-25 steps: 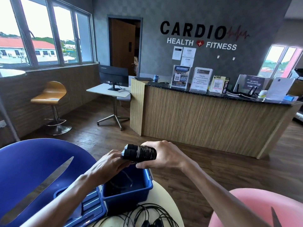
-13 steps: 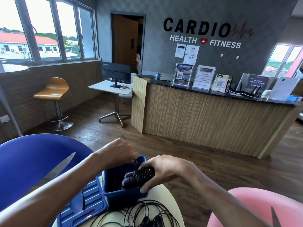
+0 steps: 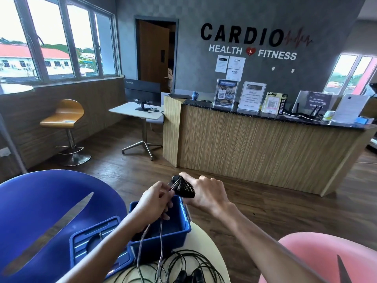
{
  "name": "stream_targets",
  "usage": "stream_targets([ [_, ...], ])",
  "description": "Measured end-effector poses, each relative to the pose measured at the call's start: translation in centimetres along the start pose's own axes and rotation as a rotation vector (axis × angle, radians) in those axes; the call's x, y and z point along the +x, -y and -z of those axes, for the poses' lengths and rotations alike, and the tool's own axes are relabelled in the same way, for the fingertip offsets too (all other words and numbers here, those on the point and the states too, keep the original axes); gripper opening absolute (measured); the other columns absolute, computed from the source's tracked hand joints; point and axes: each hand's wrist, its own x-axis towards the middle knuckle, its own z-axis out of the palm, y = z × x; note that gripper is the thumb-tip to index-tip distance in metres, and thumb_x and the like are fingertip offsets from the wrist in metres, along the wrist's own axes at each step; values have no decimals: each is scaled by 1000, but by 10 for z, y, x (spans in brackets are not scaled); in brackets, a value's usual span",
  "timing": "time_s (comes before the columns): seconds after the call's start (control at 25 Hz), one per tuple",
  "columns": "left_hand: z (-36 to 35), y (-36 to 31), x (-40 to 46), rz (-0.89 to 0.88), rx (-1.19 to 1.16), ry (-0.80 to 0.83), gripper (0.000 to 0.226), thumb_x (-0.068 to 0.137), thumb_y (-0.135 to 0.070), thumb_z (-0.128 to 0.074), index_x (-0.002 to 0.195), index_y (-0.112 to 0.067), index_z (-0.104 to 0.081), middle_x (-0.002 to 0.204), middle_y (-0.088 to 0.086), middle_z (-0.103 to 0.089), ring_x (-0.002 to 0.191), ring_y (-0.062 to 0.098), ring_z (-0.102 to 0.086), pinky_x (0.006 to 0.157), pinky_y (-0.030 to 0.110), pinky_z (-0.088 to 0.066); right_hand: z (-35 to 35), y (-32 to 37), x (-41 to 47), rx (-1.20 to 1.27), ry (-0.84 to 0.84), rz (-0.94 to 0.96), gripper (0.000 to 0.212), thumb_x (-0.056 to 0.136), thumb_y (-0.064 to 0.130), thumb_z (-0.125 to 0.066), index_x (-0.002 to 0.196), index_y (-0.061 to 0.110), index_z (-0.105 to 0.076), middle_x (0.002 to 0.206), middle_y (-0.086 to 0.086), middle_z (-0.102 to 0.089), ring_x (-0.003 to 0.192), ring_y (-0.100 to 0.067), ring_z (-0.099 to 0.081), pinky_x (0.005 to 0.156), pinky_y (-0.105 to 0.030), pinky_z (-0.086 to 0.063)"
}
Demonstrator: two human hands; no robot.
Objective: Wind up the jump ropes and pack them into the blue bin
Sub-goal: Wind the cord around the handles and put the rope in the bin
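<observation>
My right hand [image 3: 206, 195] grips a pair of black jump rope handles [image 3: 183, 187] with cord wound round them, held above the blue bin [image 3: 179, 229]. My left hand [image 3: 155, 203] pinches the loose cord [image 3: 151, 237] just left of the handles; the cord hangs down in front of the bin toward the table. The bin stands open on the cream round table [image 3: 208, 242]. More black jump rope [image 3: 183, 266] lies in loose loops on the table at the near edge, with two black handles among them.
The bin's blue lid [image 3: 91, 242] lies left of the bin. A blue chair [image 3: 40, 211] stands at the left and a pink chair [image 3: 306, 260] at the right. A wooden reception counter [image 3: 265, 150] and a desk with a monitor [image 3: 142, 94] are across the floor.
My right hand has lifted the wound handles from the bin's rim and tilted them. My left hand moved from over the bin to the handles and now pinches the cord.
</observation>
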Motion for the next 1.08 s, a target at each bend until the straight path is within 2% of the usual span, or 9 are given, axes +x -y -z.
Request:
stream_targets([
  [0.12,7,-6,1,154,-299,161,24,99,-23,-51,99,-1,-61,68,7,-63,53,10,-52,51,29,-56,-1,-6,-3,41,-19,-20,79,83,75,-51,152,53,-21,106,-9,-65,97,-32,-68,80,-39,-51],
  [0.28,23,-1,3,214,-581,381,17,95,-18,-56,91,-3,-64,89,21,-69,71,23,-67,74,34,-60,-2,-5,-5,102,-73,-6,74,86,70,-53,151,57,-20,99,-4,-63,93,-29,-69,77,-37,-50],
  [0.44,20,1,0,275,-773,391,11,88,-19,-61,83,-10,-58,66,8,-56,48,9,-45,43,18,-43,-4,-5,-3,78,-89,4,75,86,71,-53,152,56,-20,97,-2,-62,90,-28,-69,76,-37,-50],
  [0.52,16,1,0,329,-775,392,16,89,-24,-59,80,-13,-52,56,-2,-35,44,4,-26,35,13,-19,-5,-6,-3,80,-72,-16,76,85,72,-54,152,56,-20,100,-3,-64,94,-29,-68,78,-37,-50],
  [0.6,11,4,-1,338,-686,434,24,93,-35,-55,82,-14,-52,52,-5,-23,44,5,-16,37,15,-12,-7,-9,-2,88,-55,-47,77,84,71,-54,152,56,-22,104,-4,-65,97,-28,-68,80,-37,-50],
  [0.72,7,7,-4,301,-615,434,36,97,-41,-48,87,-9,-60,52,-2,-25,45,8,-23,36,15,-25,-7,-13,-1,84,-34,-65,77,84,67,-55,153,55,-21,106,-5,-66,100,-28,-67,83,-37,-50],
  [0.8,4,9,-2,274,-634,386,37,98,-34,-47,96,-4,-67,59,5,-50,51,13,-52,45,19,-45,-7,-14,-2,88,-29,-68,78,84,68,-55,153,54,-22,108,-6,-66,101,-29,-67,84,-37,-50],
  [0.88,4,11,-1,288,-655,354,35,98,-26,-48,109,2,-66,77,10,-68,60,14,-66,46,18,-50,-7,-14,-1,81,-18,-51,79,84,70,-55,154,52,-22,110,-7,-67,103,-29,-67,85,-38,-50],
  [1.08,9,5,6,334,-579,272,27,101,-15,-45,111,3,-62,55,-5,-42,36,0,-26,30,11,-20,-16,-16,-1,77,33,-53,83,82,74,-56,154,51,-24,113,-9,-68,104,-30,-67,87,-39,-50],
])
